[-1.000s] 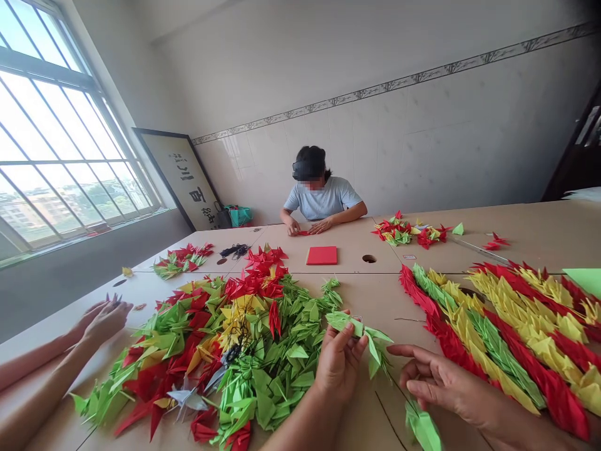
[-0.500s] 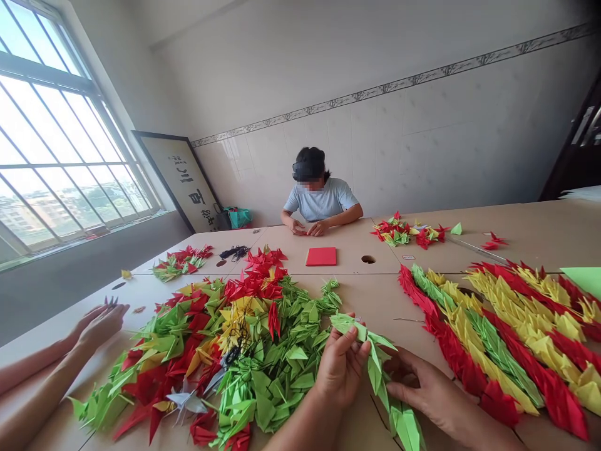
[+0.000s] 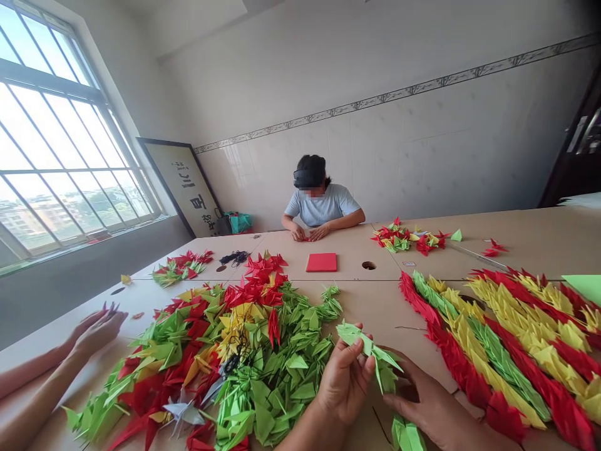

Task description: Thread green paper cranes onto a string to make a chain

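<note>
My left hand pinches the upper end of a strand of green folded paper cranes between thumb and fingers. Curled around the lower part of the same strand is my right hand, its thumb pressed on the green paper. More green cranes hang below it at the bottom edge. Left of my hands lies a big heap of green paper cranes, mixed with red cranes, yellow ones and black thread.
Red, yellow and green crane strands lie in rows on the right of the table. A red paper stack sits midway across. Opposite sits a co-worker folding red paper. Another person's hands are at the left.
My right hand has closed further over the green strand, covering more of it. Both hands have shifted slightly. The view has tilted a little upward.
</note>
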The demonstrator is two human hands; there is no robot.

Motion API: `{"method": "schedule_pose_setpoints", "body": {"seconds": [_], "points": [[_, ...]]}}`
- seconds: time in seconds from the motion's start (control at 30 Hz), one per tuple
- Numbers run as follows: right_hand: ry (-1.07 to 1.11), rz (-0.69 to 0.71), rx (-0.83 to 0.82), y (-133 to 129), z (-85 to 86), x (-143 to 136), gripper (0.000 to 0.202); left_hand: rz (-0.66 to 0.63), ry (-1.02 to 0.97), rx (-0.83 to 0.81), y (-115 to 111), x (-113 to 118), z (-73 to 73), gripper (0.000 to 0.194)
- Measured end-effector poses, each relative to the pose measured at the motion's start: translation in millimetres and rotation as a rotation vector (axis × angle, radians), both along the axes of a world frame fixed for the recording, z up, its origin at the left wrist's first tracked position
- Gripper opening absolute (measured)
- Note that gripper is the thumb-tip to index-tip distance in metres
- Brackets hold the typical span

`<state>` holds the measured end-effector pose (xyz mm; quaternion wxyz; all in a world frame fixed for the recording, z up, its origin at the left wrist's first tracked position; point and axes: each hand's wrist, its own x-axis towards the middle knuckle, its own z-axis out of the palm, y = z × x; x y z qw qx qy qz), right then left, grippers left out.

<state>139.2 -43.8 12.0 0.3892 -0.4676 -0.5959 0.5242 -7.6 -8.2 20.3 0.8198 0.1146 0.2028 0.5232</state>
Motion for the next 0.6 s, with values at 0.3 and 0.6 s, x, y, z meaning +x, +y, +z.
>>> {"method": "schedule_pose_setpoints", "body": {"seconds": [0.3, 0.6], "points": [[-0.037, 0.079, -0.005, -3, 4.8, 10, 0.056, 0.108, 0.007, -0.048, 5, -2, 0.1, 0.022], [-0.089, 0.160, -0.083, -3, 2.1, 17, 0.032, 0.147, -0.001, -0.072, 8, -3, 0.8, 0.022]]}}
